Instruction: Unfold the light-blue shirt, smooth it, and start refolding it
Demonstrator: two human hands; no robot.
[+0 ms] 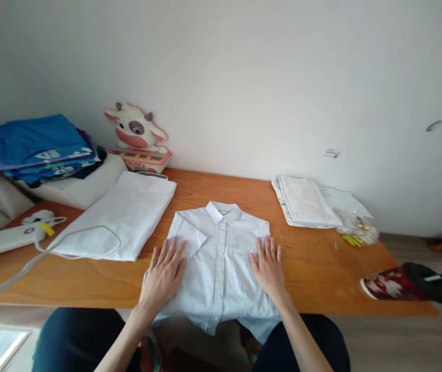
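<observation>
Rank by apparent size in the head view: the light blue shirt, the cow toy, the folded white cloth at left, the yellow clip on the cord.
1. light blue shirt and folded white cloth: they look about alike, and the shirt lies nearer the camera, so unranked.
2. cow toy.
3. yellow clip, far the smallest.

A pale blue short-sleeved shirt [218, 258] lies front-up at the middle of the wooden table's [314, 274] near edge, collar toward the far edge, buttoned placket running straight down its centre. Both sleeves are folded in over the chest, giving it a narrow rectangular shape. Its hem hangs over the near edge, and the cloth looks smooth and flat.
</observation>
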